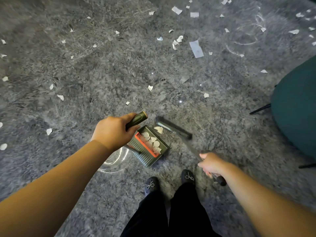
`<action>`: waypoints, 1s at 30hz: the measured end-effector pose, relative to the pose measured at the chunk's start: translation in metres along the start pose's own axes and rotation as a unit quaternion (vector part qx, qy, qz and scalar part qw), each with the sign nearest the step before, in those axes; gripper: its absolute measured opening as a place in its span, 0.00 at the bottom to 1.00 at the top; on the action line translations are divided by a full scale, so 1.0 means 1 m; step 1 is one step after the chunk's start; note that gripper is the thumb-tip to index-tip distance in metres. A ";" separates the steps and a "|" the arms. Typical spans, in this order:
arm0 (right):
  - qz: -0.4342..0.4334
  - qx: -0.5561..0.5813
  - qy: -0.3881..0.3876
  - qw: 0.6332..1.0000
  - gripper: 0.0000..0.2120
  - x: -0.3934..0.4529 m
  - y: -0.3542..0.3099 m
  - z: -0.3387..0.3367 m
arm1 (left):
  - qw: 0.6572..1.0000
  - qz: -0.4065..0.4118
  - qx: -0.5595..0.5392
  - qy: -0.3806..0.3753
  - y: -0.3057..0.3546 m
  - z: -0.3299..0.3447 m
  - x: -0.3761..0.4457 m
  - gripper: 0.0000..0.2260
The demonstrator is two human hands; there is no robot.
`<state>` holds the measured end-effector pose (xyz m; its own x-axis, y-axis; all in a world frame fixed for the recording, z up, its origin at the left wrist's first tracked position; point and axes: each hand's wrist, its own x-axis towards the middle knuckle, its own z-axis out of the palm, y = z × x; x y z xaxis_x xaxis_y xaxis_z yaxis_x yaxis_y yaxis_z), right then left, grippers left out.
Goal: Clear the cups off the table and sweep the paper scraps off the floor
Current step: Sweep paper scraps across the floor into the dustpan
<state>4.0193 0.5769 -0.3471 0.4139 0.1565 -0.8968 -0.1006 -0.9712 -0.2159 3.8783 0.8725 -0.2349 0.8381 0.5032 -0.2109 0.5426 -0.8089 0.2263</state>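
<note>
Left hand grasping dustpan handle; right hand gripping blurred broom beside dustpan; paper scraps beyond.

- One view only, from a camera worn on the person's head, looking forward and steeply down at the carpet.
- The wide lens bends the picture's edges; both forearms reach in from the bottom corners.
- Near the lens are the left hand and right hand; the shoes lie directly below.
- Farther off, the carpet runs to the top edge, and a chair cuts in at the right.
</note>
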 end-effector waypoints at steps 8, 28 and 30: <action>-0.003 0.087 -0.079 0.993 0.29 -0.061 0.017 0.049 | 1.000 0.014 -0.002 -0.002 0.008 0.001 -0.001 0.21; -0.005 0.094 -0.042 0.995 0.32 -0.048 -0.003 0.053 | 1.000 0.012 -0.022 0.005 -0.006 0.004 -0.020 0.22; -0.006 0.096 -0.057 0.994 0.31 -0.057 -0.001 0.059 | 0.999 0.008 -0.033 0.006 -0.007 0.001 -0.020 0.22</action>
<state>3.9426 0.5798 -0.3190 0.3116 0.1987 -0.9292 -0.2716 -0.9185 -0.2875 3.8579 0.8681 -0.2334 0.8467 0.4950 -0.1952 0.5320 -0.7951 0.2913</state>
